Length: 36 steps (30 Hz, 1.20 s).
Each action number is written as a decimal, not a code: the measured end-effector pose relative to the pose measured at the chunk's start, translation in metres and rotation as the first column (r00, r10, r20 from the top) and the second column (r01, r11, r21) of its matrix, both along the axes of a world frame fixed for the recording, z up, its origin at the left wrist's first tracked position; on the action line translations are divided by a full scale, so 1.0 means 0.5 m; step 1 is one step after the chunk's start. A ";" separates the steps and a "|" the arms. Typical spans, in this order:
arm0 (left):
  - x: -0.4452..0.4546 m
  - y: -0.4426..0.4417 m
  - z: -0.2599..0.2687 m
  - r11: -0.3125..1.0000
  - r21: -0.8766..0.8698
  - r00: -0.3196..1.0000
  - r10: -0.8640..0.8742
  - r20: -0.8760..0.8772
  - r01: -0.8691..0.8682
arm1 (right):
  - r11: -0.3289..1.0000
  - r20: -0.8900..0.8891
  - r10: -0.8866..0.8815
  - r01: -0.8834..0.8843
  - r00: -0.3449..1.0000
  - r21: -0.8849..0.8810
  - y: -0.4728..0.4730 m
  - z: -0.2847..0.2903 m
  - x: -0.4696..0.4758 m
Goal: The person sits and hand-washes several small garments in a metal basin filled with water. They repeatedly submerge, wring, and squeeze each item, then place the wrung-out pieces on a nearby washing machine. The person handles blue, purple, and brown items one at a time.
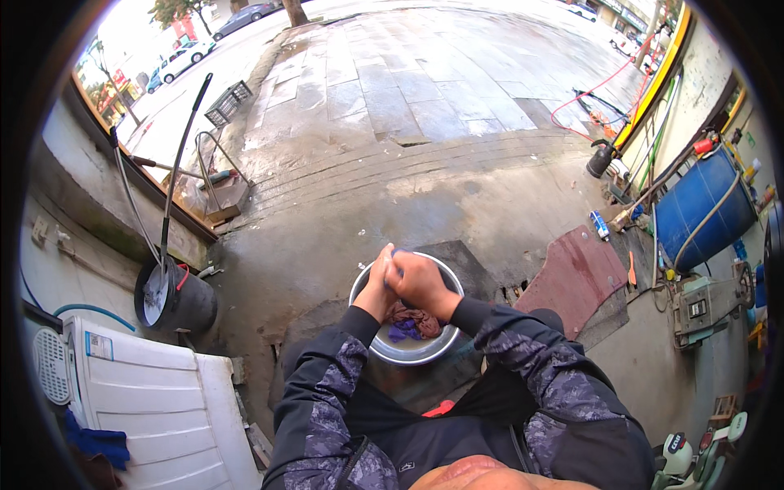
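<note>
My left hand [378, 283] and my right hand [419, 278] are pressed together above a round metal basin [411, 356]. A bit of dark blue material, perhaps cloth, shows between them near the fingertips; most of it is hidden. The left hand's fingers point away from me and look fairly straight, while the right hand is curled over against them. Beneath the wrists, a brown cloth [422, 321] and a purple cloth [404, 331] lie crumpled in cloudy water in the basin.
Left of the basin are a black bucket [199, 303] holding long-handled tools and a white ribbed plastic appliance [153, 398]. A reddish board [566, 275] lies on the floor at right. Beyond it are a blue barrel [704, 208], a bench grinder or similar machine [704, 309] and a red hose [566, 125].
</note>
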State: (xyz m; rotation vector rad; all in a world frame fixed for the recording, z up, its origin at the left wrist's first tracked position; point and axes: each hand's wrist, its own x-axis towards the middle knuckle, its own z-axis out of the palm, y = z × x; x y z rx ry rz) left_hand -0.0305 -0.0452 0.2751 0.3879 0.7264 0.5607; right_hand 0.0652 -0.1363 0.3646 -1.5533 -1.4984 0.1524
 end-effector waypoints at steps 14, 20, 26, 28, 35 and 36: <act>0.018 -0.030 0.054 0.997 -0.023 0.997 0.079 -0.029 -0.079 | 0.966 -0.088 -0.256 0.250 0.963 -0.068 0.009 -0.008 0.018; 0.012 -0.021 0.067 0.998 0.065 1.000 -0.004 0.023 0.003 | 0.995 -0.133 -0.008 -0.005 0.991 -0.097 0.006 -0.009 0.021; 0.014 -0.023 0.128 0.959 0.285 0.994 0.038 -0.103 -0.007 | 0.933 -0.478 0.008 -0.178 0.878 -0.312 0.019 -0.032 0.090; 0.014 -0.026 0.145 0.898 0.439 0.990 0.038 -0.133 0.024 | 0.861 -0.719 0.021 -0.378 0.695 -0.341 0.021 -0.033 0.117; 0.011 -0.038 0.158 0.709 0.657 0.964 -0.141 -0.224 0.256 | 0.770 -0.927 -0.217 -0.530 0.304 -0.354 0.004 -0.014 0.127; 0.009 -0.037 0.156 0.729 0.637 0.966 -0.151 -0.210 0.252 | 0.794 -0.930 -0.203 -0.504 0.305 -0.339 0.005 -0.014 0.124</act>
